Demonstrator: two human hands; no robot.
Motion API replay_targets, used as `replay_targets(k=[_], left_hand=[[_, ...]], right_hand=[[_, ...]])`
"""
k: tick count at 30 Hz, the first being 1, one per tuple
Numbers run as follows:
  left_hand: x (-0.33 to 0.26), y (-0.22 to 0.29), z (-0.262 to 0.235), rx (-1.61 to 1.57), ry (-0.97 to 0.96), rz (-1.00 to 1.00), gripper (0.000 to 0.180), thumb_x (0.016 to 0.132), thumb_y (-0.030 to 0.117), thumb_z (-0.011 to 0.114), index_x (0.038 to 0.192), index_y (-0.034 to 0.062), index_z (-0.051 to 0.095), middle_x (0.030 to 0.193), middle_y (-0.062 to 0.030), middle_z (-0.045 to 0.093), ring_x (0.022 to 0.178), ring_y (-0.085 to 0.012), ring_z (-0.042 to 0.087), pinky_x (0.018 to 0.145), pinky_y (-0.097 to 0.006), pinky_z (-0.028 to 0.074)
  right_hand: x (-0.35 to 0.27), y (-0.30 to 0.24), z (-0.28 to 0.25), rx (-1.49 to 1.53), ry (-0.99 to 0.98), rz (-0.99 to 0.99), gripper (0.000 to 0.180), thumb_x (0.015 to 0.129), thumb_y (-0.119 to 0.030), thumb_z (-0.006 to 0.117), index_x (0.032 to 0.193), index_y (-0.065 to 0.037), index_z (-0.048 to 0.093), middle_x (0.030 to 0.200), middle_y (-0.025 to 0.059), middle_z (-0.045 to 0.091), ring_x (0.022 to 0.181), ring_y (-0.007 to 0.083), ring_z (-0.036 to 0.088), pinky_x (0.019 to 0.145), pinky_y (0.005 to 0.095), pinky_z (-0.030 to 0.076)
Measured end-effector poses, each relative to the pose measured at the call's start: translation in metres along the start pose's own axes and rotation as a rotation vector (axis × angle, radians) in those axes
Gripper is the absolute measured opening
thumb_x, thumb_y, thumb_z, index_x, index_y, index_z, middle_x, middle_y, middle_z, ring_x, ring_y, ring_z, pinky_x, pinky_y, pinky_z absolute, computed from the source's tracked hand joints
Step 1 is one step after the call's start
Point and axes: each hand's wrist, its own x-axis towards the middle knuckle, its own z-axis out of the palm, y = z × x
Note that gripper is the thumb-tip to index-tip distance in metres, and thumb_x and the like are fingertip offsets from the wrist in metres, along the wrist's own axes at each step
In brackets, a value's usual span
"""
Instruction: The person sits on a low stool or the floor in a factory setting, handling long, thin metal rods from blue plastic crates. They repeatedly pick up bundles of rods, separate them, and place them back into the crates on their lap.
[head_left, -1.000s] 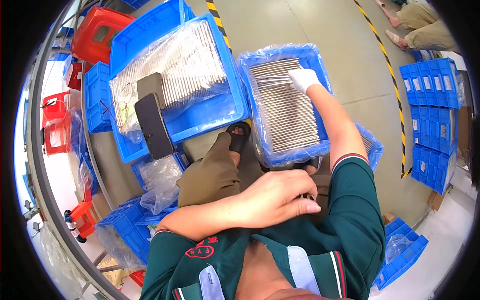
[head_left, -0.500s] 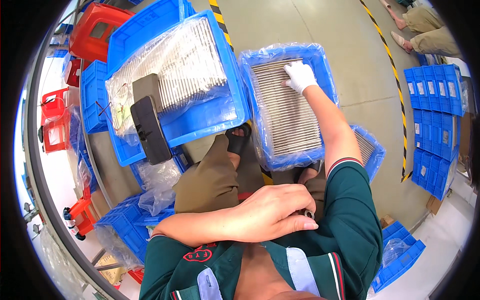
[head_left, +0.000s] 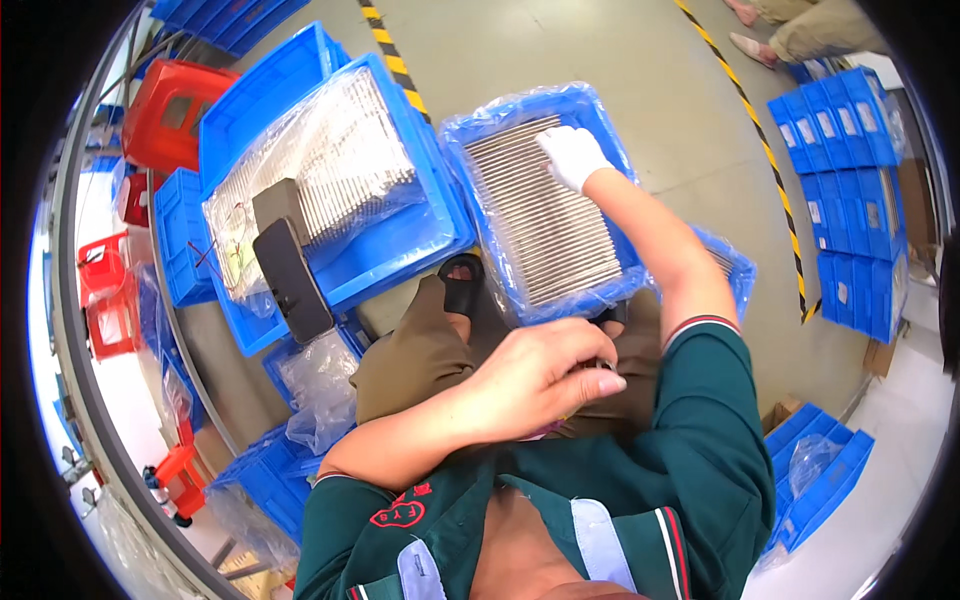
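Observation:
My right hand (head_left: 573,160), in a white glove, reaches out over a plastic-lined blue bin (head_left: 603,110). Its fingers lie stretched on the upper right part of a layer of thin silvery metal rods (head_left: 540,220), packed side by side. Close to my chest, my bare left hand (head_left: 540,375) is curled closed. A small round metal end shows between its thumb and forefinger; the rest of that piece is hidden in the palm.
Left of the bin stands a larger blue crate (head_left: 425,235) of similar rods under clear plastic, with a phone (head_left: 292,278) at its near edge. Red chairs (head_left: 165,115) stand farther left. Stacked blue bins (head_left: 835,130) line the right side. A person's legs (head_left: 815,35) show far right.
My gloved hand has shifted slightly left over the rods. My left hand has risen a little away from my chest, still closed. The whole view has turned slightly.

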Motion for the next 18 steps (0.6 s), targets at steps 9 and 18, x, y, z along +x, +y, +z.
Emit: replay_targets(k=[9,18], left_hand=[[0.002,-0.005,0.03,-0.033,0.008,-0.262,0.014,0.088,0.01,0.059,0.096,-0.001,0.06,0.082,-0.0036,0.059,0.076,-0.0102,0.055,0.067,-0.026,0.045],[0.027,-0.033,0.055,-0.009,-0.032,-0.283,0.018,0.091,0.016,0.058,0.098,-0.001,0.059,0.081,-0.0011,0.056,0.073,-0.0085,0.049,0.067,-0.022,0.042]], right_hand=[[-0.279,0.09,-0.027,0.06,0.087,0.736,0.034,0.083,-0.028,0.053,0.111,-0.01,0.06,0.106,0.0171,0.062,0.102,0.0337,0.057,0.088,0.0419,0.046],[-0.538,0.053,0.043,0.388,-0.171,1.535,0.037,0.078,-0.019,0.055,0.113,-0.009,0.06,0.114,0.0167,0.06,0.106,0.0315,0.057,0.092,0.0401,0.045]])
